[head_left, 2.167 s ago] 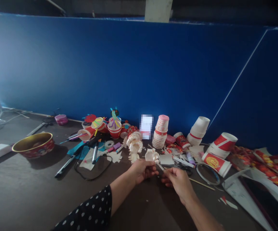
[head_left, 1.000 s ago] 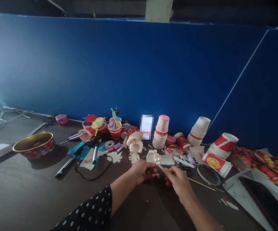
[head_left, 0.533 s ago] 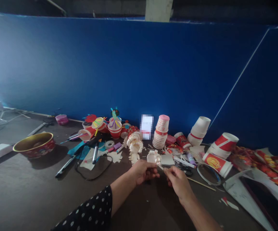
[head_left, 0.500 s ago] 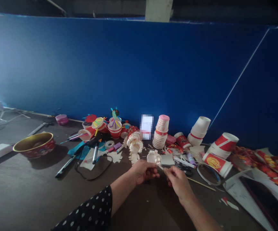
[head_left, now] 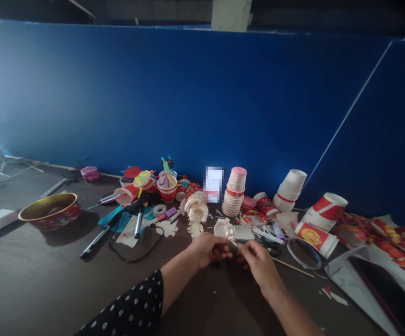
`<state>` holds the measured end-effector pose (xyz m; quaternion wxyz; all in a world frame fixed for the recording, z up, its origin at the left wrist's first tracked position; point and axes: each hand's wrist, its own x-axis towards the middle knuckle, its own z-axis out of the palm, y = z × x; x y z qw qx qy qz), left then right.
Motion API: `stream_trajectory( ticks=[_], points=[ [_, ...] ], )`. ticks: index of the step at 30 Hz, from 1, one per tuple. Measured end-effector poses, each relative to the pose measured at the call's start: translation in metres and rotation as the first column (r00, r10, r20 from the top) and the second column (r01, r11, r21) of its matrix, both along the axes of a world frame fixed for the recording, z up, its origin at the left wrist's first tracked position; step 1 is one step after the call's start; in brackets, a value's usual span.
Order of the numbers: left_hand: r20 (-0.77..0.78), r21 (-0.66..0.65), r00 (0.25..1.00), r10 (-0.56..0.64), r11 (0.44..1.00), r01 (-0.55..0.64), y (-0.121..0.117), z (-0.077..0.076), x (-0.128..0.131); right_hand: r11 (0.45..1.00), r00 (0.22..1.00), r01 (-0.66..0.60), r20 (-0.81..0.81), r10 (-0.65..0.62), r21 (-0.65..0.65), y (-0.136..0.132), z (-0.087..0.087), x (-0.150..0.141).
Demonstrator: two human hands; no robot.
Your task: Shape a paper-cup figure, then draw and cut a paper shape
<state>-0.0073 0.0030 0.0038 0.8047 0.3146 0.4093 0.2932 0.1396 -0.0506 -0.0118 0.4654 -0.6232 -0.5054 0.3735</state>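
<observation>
Paper cup (head_left: 221,228) pinched by both hands' fingers (head_left: 219,253) above dark table (head_left: 83,284), blue wall (head_left: 188,93) behind.

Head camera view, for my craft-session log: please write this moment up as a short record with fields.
View: head camera, looking down at a dark tabletop before a blue wall
Left hand: holds a white paper cup with snipped strips
Right hand: pinches a thin white piece beside the cup; exact item unclear
Sleeve: black with white dots
Nearby: curled paper-strip cup, stacked paper cups, gold-rimmed red bowl, wooden skewer
</observation>
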Motion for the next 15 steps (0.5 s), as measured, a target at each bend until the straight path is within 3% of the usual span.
stream_trajectory(
  ticks=[6, 15],
  points=[
    [-0.001, 0.012, 1.000, -0.008, 1.000, 0.008, 0.0000, -0.0002, 0.0001, 0.999, 0.999, 0.032, 0.008, -0.032, 0.020, -0.0006, 0.0021, -0.0024],
    [0.015, 0.005, 1.000, 0.001, 1.000, -0.001, 0.0021, -0.0032, 0.0006, 0.997, 0.981, 0.065, -0.186, -0.056, 0.040, 0.0009, 0.0005, -0.0032]
  ],
)
